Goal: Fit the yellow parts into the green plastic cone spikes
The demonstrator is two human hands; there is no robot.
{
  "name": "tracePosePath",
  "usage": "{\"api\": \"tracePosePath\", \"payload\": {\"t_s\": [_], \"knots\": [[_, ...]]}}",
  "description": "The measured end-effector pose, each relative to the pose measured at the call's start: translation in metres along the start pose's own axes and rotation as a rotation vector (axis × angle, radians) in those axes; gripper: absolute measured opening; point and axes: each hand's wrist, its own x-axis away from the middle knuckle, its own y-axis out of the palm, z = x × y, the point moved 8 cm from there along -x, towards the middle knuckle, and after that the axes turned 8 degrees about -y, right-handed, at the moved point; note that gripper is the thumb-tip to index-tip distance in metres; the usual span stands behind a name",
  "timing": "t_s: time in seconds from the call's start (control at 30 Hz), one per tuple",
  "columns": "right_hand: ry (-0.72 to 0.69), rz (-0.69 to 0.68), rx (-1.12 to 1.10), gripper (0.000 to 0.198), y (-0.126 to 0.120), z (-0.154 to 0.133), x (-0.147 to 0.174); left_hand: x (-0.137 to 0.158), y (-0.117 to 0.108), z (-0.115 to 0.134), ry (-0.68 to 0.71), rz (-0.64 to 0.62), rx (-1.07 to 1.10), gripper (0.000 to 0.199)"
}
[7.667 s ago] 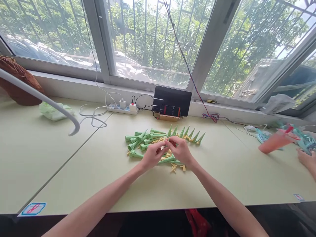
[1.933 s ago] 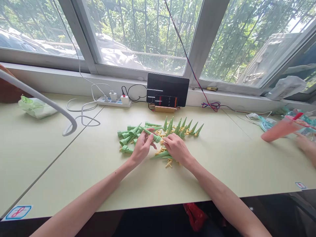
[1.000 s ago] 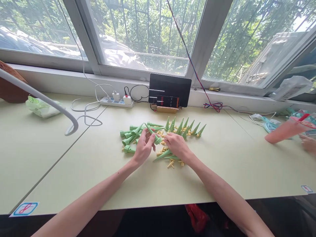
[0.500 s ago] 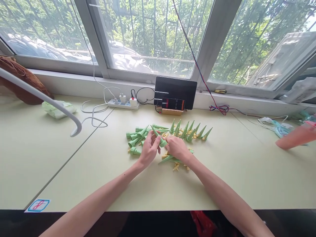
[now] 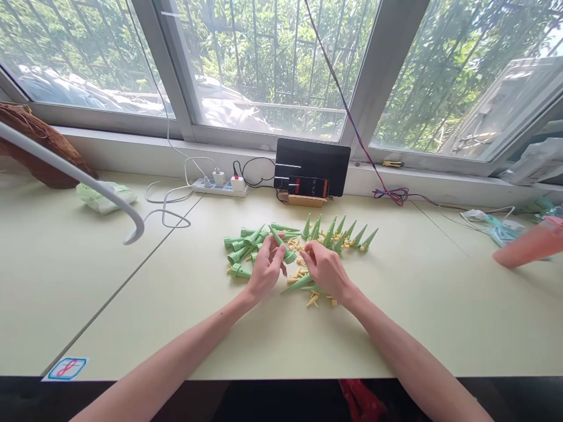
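Note:
My left hand [image 5: 264, 271] is closed round a green plastic watering spike [image 5: 282, 245], its point up to the left and its ribbed cap toward my right hand. Just right of that cap, my right hand [image 5: 326, 268] has curled fingers in a pinch; whatever is between the fingertips is too small to make out. Small yellow valve pieces [image 5: 313, 299] lie loose under and around my hands. Left of my left hand is a pile of green spikes [image 5: 238, 255] lying down. Beyond my right hand, several green spikes [image 5: 329, 233] stand points up, with yellow pieces at their bases.
Behind the spikes a phone [image 5: 308, 186] leans on a dark tablet [image 5: 313, 159] over a cardboard box. A power strip [image 5: 220, 187] with cables lies to its left. A white curved bar [image 5: 88, 170] crosses the left side. A pinkish cup-like object [image 5: 528, 243] is at far right.
My right hand has drawn back to the right from the spike's cap, opening a gap between them. My left hand keeps its hold on the spike almost unmoved.

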Motion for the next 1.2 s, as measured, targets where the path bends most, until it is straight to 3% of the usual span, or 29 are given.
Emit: {"api": "tracePosePath", "payload": {"t_s": [0.13,0.3,0.57,1.2], "knots": [[-0.053,0.109,-0.156,0.014,-0.002,-0.003,0.006,0.000,0.002,-0.002,-0.013,-0.013,-0.026,0.038],[-0.147,0.155,-0.185,0.019,0.000,-0.014,0.006,0.001,0.005,0.000,0.043,-0.034,-0.128,0.035],[-0.092,0.123,-0.150,0.023,0.001,-0.011,0.007,0.005,0.005,0.004,0.150,-0.019,-0.288,0.029],[-0.122,0.150,-0.186,0.017,-0.001,-0.012,0.007,0.009,0.007,0.009,0.219,-0.030,-0.334,0.027]]}}
